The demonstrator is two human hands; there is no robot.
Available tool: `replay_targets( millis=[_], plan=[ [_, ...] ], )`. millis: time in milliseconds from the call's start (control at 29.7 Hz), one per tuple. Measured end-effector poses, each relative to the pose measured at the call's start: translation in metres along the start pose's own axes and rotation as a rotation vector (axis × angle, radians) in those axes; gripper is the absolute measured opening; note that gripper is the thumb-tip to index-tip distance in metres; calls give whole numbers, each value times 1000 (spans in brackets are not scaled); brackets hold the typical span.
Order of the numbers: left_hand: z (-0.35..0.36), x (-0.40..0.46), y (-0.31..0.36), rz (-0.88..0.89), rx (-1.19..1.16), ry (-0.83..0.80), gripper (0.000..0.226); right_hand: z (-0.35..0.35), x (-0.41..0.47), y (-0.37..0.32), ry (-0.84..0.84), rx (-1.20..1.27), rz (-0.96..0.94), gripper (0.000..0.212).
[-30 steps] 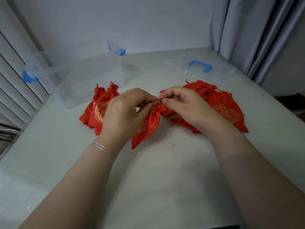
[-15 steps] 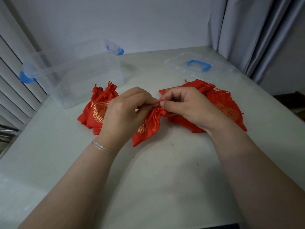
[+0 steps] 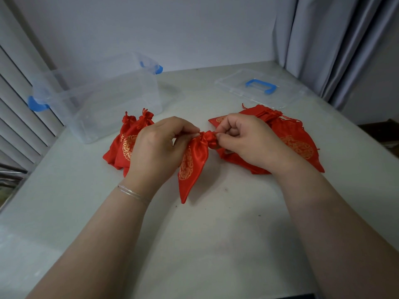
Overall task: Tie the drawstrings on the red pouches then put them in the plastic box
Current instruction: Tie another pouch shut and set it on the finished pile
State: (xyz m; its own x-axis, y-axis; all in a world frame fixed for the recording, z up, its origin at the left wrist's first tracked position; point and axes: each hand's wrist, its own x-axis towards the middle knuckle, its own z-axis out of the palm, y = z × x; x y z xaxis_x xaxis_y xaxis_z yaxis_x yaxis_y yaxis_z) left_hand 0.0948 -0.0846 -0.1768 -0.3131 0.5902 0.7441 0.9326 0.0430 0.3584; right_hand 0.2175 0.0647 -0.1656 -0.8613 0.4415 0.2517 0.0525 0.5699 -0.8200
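red pouch [image 3: 192, 162] in work hangs between both hands over the table [image 3: 216, 244], gathered neck up at the fingertips, long axis slanting down and toward the person's left. left hand [image 3: 157, 147] pinches the neck from one side; right hand [image 3: 244, 139] pinches it from the other, fingers curled. cinched pouches [image 3: 127, 139] lie just beside the clear plastic box [image 3: 103, 104], which appears empty. flat pouches [image 3: 295, 141] lie right, near the lid [image 3: 259, 87].

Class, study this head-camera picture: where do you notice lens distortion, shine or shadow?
Head view: wide-angle lens bows the curtain and blinds; satin sheen on the held red pouch; soft forearm shadows on the table; the clear plastic box looks hazy.
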Motion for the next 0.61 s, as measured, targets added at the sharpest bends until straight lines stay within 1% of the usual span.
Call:
replay_targets(
  millis=[168,303,370,403,437,504,538,605],
  plan=[
    [3,-1,-3,-71,-23,-11,17,2,0,1,-28,-41,6,10],
    [3,-1,-2,-97,-31,-3,15,3,0,2,-40,-70,3,10],
    [2,0,-1,-99,-44,-16,12,3,0,2,-30,-29,24,8],
    [1,0,-1,-99,-40,-23,11,3,0,2,-18,40,45,7],
    [0,1,-1,-106,-25,-28,9,4,1,1,-10,133,75,8],
    [-1,1,-3,-147,44,-28,4,6,4,3,-4,255,153,19],
    [-1,1,-3,-174,94,-15,3,6,5,6,6,246,183,24],
    [-4,1,-6,-234,202,56,4,7,9,13,77,102,184,23]
  ],
)
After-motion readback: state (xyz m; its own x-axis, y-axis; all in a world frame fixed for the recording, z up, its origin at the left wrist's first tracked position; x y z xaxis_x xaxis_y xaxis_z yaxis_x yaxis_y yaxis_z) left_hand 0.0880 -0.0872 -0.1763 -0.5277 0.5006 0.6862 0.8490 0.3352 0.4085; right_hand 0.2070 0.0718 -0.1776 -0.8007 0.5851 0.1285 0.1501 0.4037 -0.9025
